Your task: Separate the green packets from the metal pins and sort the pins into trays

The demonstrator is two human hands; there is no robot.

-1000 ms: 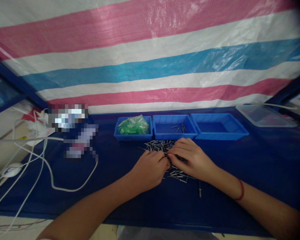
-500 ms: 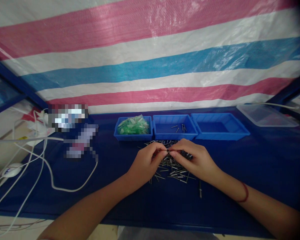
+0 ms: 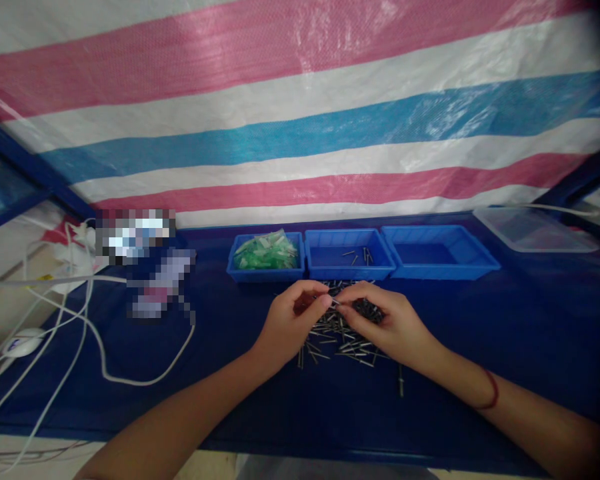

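A loose pile of small metal pins (image 3: 337, 337) lies on the dark blue table (image 3: 280, 407) in front of three blue bins. My left hand (image 3: 287, 323) and my right hand (image 3: 385, 320) are raised just above the pile, fingertips meeting. Both are pinched together on a small metal pin (image 3: 334, 302) held between them. The left bin (image 3: 265, 257) holds green plastic pieces, the middle bin (image 3: 349, 253) holds a few pins, and nothing shows inside the right bin (image 3: 437, 251).
White cables (image 3: 95, 333) loop over the table's left side beside blurred-out items (image 3: 150, 267). A clear plastic lid (image 3: 533, 230) lies at the far right. A striped tarp (image 3: 300, 113) hangs behind the bins. One stray pin (image 3: 401, 383) lies near my right wrist.
Both hands have lifted off the pile and moved slightly away from me, now pinching a pin between the fingertips instead of resting among the pins.
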